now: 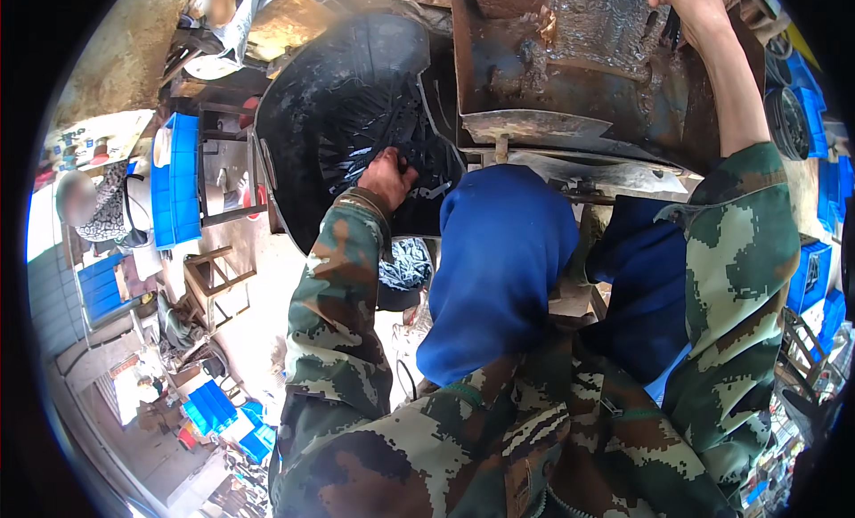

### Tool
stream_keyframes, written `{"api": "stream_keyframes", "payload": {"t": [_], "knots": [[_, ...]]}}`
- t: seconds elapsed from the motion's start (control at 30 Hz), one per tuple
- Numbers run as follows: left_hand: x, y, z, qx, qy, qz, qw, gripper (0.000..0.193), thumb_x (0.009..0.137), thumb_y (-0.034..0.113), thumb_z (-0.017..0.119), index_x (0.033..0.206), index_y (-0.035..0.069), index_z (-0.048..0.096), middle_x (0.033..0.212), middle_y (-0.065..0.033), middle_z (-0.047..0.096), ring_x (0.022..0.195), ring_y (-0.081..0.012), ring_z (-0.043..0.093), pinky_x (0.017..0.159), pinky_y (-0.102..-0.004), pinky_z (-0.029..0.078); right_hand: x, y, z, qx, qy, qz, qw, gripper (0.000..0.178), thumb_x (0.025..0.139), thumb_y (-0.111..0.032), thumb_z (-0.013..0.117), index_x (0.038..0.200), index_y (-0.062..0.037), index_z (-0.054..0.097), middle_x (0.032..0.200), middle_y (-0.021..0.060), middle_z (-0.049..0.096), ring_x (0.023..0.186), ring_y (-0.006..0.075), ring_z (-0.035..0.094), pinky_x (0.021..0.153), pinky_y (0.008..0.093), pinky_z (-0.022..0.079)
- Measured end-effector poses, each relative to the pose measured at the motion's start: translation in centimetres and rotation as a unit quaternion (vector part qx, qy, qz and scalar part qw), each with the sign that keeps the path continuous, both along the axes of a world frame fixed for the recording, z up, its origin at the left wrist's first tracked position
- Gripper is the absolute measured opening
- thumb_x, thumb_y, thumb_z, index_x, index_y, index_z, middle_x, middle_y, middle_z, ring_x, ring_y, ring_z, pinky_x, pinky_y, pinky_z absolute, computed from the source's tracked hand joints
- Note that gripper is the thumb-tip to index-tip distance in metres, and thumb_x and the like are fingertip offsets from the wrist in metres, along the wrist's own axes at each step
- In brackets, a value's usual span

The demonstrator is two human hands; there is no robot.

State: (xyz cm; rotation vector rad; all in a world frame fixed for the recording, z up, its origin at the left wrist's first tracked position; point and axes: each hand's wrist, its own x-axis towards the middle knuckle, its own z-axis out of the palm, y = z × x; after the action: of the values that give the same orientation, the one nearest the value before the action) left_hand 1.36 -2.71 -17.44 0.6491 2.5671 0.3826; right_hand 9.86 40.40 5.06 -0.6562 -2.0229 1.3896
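My left hand [389,178] is down in a large black curved metal bin [307,81], its fingers curled together among a heap of thin dark strips [365,126]. Whatever those fingers grip is hidden. At the top right my right hand [690,6] reaches over a rusty, greasy metal tray [659,108], partly cut off by the picture's edge. Its fingers are bent, and a few slender dark pieces [670,28] show just below them. I cannot make out their exact kind.
Under the bin's near edge stands a dark bucket [398,299] of shiny thin metal pieces. My blue-clad knee [503,251] is close against the machine. Blue crates [175,181] and a wooden stool [214,282] are on the left, with another person [98,202] nearby. More blue crates [810,273] line the right.
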Motion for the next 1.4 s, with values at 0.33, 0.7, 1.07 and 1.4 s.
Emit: {"api": "stream_keyframes", "payload": {"t": [0.33, 0.7, 1.07, 1.4], "knots": [[0.2, 1.0, 0.6, -0.042, 0.071, 0.007, 0.997, 0.052, 0.087, 0.036, 0.066, 0.122, 0.000, 0.053, 0.110, -0.0261, 0.066, 0.106, -0.0424, 0.063, 0.092, -0.0486, 0.050, -0.2, 0.3, 0.1, -0.009, 0.006, 0.005, 1.000, 0.019, 0.096, -0.024, 0.065, 0.094, -0.0080, 0.054, 0.079, 0.0022, 0.063, 0.050, 0.0104, 0.048, 0.040, 0.0268, 0.043], [-1.3, 0.1, 0.0, -0.097, 0.153, 0.036, 0.983, 0.040, 0.078, 0.030, 0.071, 0.109, 0.008, 0.059, 0.111, -0.0158, 0.065, 0.100, -0.0396, 0.066, 0.083, -0.0506, 0.054, -0.3, -0.5, 0.3, -0.009, 0.006, 0.009, 1.000, 0.019, 0.097, -0.024, 0.064, 0.094, -0.0076, 0.054, 0.080, 0.0025, 0.063, 0.051, 0.0097, 0.048, 0.040, 0.0262, 0.042], [-4.0, -3.9, -2.5, 0.152, 0.125, 0.059, 0.979, 0.024, 0.082, 0.024, 0.067, 0.096, 0.006, 0.060, 0.074, -0.0137, 0.066, 0.074, -0.0371, 0.067, 0.070, -0.0464, 0.052, -0.3, 0.2, 0.1, -0.012, 0.006, 0.012, 1.000, 0.019, 0.097, -0.024, 0.063, 0.096, -0.0070, 0.054, 0.080, 0.0028, 0.063, 0.050, 0.0099, 0.047, 0.039, 0.0266, 0.042], [-0.9, -1.9, 5.7, 0.303, -0.269, 0.228, 0.885, 0.019, 0.091, 0.027, 0.061, 0.086, 0.009, 0.061, 0.058, 0.0061, 0.045, 0.043, -0.0026, 0.035, 0.038, -0.0226, 0.023, -0.2, 0.4, -0.5, -0.012, 0.018, 0.011, 1.000, 0.019, 0.097, -0.024, 0.063, 0.099, -0.0076, 0.053, 0.079, 0.0021, 0.062, 0.051, 0.0100, 0.048, 0.038, 0.0263, 0.043]]}}
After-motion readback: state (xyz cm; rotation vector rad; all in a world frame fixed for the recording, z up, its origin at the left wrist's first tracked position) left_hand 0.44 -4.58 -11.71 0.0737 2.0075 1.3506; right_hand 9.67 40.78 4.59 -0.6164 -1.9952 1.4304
